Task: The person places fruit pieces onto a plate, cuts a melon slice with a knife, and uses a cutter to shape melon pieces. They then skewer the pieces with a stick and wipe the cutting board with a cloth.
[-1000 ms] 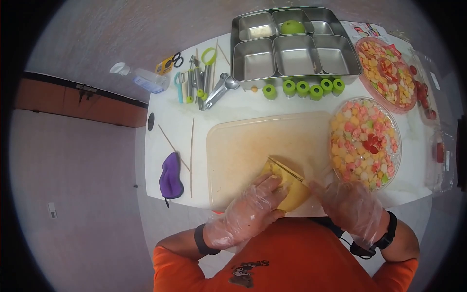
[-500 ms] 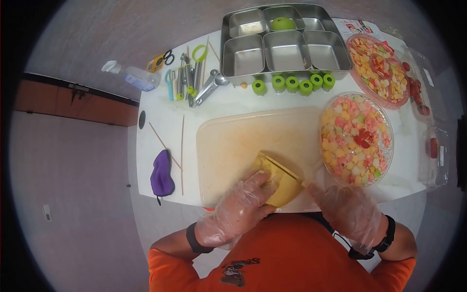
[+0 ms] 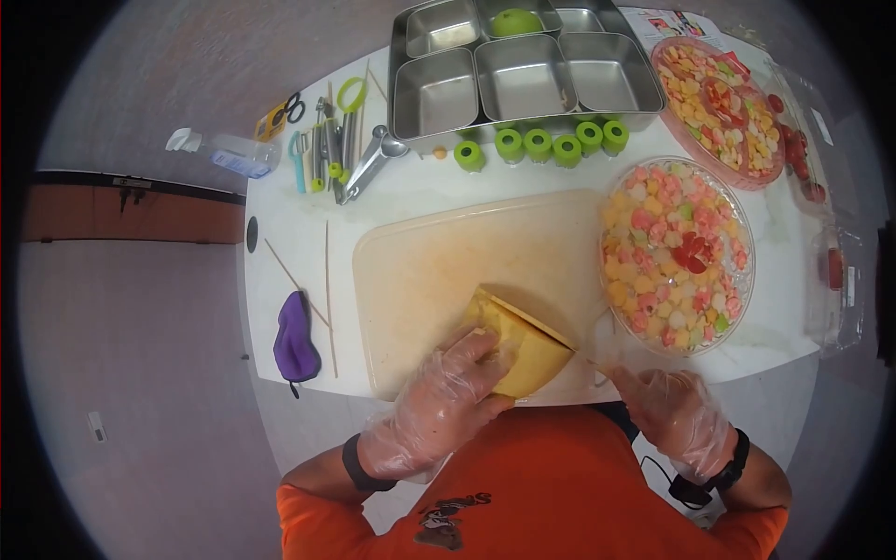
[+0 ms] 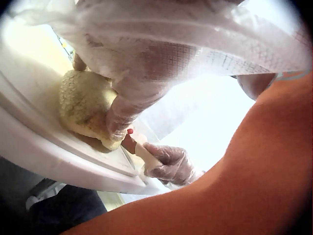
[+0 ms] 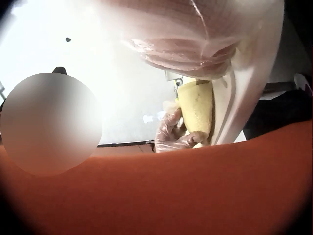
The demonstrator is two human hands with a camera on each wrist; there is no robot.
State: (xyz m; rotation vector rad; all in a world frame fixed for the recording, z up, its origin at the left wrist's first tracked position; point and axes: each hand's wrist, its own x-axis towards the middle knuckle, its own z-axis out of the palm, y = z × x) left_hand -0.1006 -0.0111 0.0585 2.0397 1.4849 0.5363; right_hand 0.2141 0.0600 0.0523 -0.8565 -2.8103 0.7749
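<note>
On the beige cutting board (image 3: 420, 252) lies a yellow piece of melon (image 3: 532, 364), its netted rind showing in the left wrist view. A narrow cut runs along its far side, with a thin slab standing beyond it. My gloved left hand (image 3: 439, 397) grips the melon from the left, fingers over the top and thumb near the front. My gloved right hand (image 3: 674, 415), to the right of the melon, holds a knife by its pale handle (image 4: 148, 159). In the left wrist view the blade (image 4: 128, 143) points at the melon's lower end; its tip is hidden there.
A clear bowl of cut fruit (image 3: 677, 257) stands right of the board, a pink fruit tray (image 3: 667, 56) behind it. Beyond the board are green-topped cutters (image 3: 537, 145) and a steel container (image 3: 644, 107). Left lie measuring spoons (image 3: 369, 168), skewers (image 3: 329, 271) and a purple pouch (image 3: 296, 336).
My right hand has drawn slightly away to the right of the melon with the knife. My left hand keeps its grip. The whole head view has shifted, so everything appears further left and higher.
</note>
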